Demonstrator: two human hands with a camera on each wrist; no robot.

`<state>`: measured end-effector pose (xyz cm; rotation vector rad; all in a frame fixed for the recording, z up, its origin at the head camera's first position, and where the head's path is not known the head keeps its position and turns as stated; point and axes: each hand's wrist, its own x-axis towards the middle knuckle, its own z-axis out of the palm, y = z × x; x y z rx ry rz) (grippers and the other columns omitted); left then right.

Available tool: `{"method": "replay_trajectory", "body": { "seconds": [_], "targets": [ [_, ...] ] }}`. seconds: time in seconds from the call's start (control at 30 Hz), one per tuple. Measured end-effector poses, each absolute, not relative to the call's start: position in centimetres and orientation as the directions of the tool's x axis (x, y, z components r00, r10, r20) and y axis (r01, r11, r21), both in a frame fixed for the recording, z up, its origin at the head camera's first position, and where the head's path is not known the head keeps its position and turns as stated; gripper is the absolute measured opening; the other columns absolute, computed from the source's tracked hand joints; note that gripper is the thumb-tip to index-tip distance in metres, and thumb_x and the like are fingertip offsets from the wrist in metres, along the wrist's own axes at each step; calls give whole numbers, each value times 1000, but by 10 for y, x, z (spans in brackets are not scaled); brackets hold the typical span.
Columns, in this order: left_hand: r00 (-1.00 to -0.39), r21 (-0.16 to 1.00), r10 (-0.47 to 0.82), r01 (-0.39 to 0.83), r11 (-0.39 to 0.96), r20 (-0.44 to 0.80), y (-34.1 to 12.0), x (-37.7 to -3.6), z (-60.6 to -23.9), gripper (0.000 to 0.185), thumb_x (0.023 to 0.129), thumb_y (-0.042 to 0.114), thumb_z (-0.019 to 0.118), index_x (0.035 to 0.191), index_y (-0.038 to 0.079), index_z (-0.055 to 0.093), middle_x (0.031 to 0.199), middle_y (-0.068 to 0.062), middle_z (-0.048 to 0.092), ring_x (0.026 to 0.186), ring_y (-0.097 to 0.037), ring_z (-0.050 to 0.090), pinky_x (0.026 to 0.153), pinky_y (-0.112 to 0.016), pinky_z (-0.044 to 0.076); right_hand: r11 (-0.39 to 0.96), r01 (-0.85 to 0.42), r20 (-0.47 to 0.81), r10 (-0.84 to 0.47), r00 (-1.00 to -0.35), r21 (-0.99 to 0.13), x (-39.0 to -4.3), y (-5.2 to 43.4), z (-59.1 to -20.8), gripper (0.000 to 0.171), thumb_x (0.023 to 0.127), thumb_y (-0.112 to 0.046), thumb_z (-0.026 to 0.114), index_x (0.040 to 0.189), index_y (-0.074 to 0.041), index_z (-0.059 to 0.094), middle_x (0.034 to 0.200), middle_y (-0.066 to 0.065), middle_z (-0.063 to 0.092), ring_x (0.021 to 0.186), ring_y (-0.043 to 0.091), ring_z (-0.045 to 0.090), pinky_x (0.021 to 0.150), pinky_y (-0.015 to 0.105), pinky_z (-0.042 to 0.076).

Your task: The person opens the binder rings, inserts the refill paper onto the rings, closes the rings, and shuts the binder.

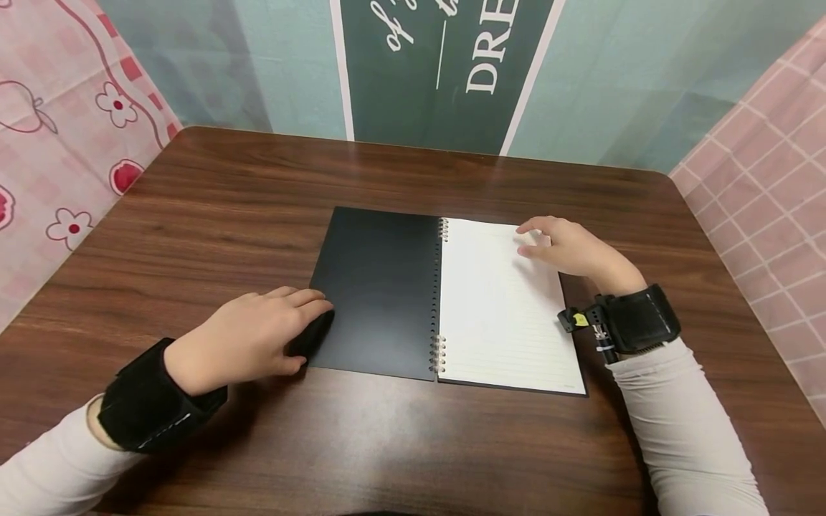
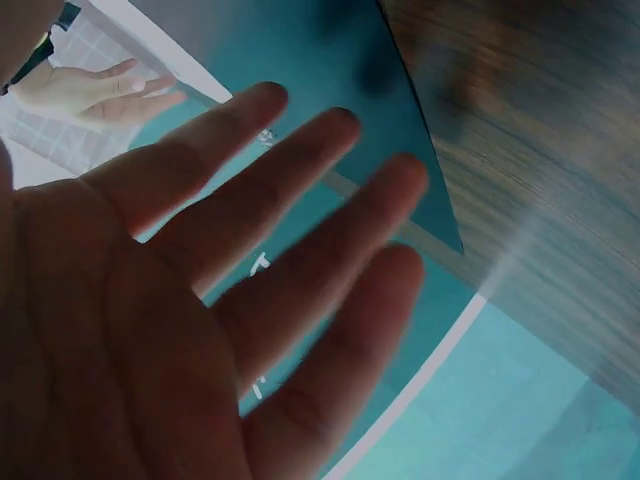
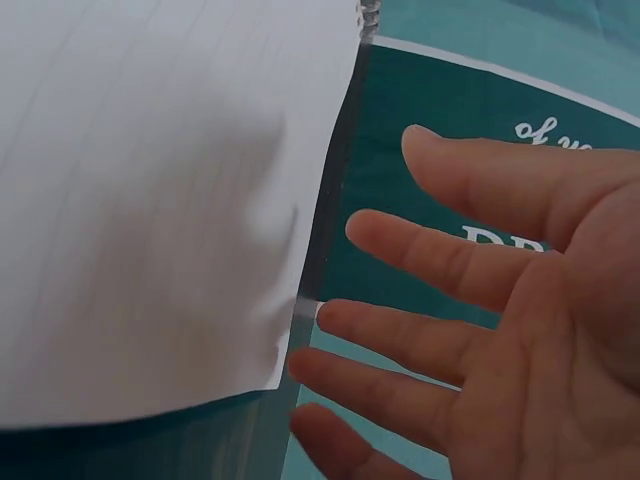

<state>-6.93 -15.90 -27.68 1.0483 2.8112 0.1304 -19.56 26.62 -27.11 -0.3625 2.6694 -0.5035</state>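
A spiral-bound notebook lies open on the table, its black cover [image 1: 381, 287] to the left and a white lined page [image 1: 503, 308] to the right of the ring binding [image 1: 442, 351]. By the cover's left edge is my left hand [image 1: 258, 333], palm down with fingers loosely bent; the left wrist view shows nothing in its spread fingers [image 2: 320, 250]. Over the page's upper right part hovers my right hand [image 1: 568, 247], fingers extended. In the right wrist view its fingertips are close to the page [image 3: 150, 220] edge, with nothing held; contact is unclear.
The brown wooden table [image 1: 374, 444] carries the notebook. Behind it hangs a teal cloth [image 1: 639, 79] with a dark lettered panel [image 1: 419, 93]. Pink patterned cloth [image 1: 64, 143] is at left, pink tiled covering [image 1: 768, 172] at right. Black bands [image 1: 161, 401] wrap both wrists.
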Motion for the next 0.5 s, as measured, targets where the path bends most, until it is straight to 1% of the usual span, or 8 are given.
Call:
{"method": "replay_trajectory", "body": {
  "seconds": [0.07,0.17,0.33,0.4,0.5],
  "targets": [
    [-752,104,650,642,760,-104,-158,-68,-277,69,69,25,88,130,5,62,131,-12,64,115,-31,64,72,-41,58,907,-173,-360,-320,-876,-384,-195,266,-272,54,100,-28,59,145,-3,44,150,31,38,133,47,40,105,65,36],
    [-761,69,639,635,769,-112,-156,-65,-278,66,69,24,87,127,5,63,129,-12,66,115,-32,64,69,-41,57,906,-190,-385,-341,-858,-379,-194,266,-274,61,100,-27,59,150,0,37,153,32,34,141,49,33,110,66,30],
    [-761,32,633,636,771,-141,-149,-62,-278,66,69,20,85,128,3,63,134,-17,64,121,-36,62,71,-42,57,902,-224,-411,-375,-831,-370,-193,266,-275,65,99,-28,60,151,2,34,156,33,29,144,49,29,113,65,28],
    [-751,23,643,648,762,-151,-147,-61,-278,65,69,17,84,129,2,64,135,-18,63,121,-35,62,65,-35,55,901,-225,-426,-381,-821,-372,-193,266,-275,66,99,-29,60,151,2,34,157,33,24,145,50,25,114,65,26],
    [-726,8,674,680,734,-133,-144,-60,-279,58,69,8,77,125,-1,66,132,-21,64,117,-32,66,53,-26,45,904,-208,-454,-373,-809,-373,-193,266,-275,67,99,-30,60,152,1,33,160,33,16,147,51,18,115,66,22]
  ]
}}
